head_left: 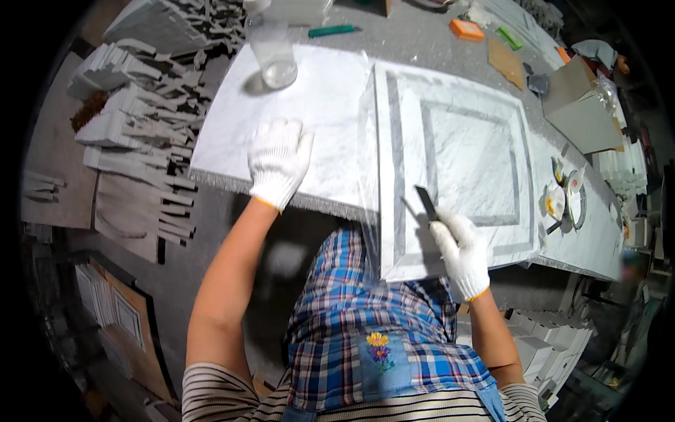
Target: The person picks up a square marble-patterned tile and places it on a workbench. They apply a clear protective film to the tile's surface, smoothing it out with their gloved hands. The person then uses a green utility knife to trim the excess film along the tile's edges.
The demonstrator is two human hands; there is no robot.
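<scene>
My left hand [278,160], in a white knit glove, lies flat with fingers stretched out on a white marble-like slab [330,133]. My right hand [460,252], gloved the same way, is closed around a dark, flat, blade-like strip [426,202]. Its tip points up and left over a square panel [478,151]. Grey inlaid bands frame the panel's white marbled middle. Clear plastic film [369,133] shows along its left edge. Beyond my left hand stands a clear cup [280,69] with some liquid at its bottom.
Cut white strips [130,116] are stacked at the left. A teal pen-like tool [333,30], an orange block [467,29] and a brown sheet [505,62] lie at the back. A box [582,105] and small tools with round discs [566,200] are at the right.
</scene>
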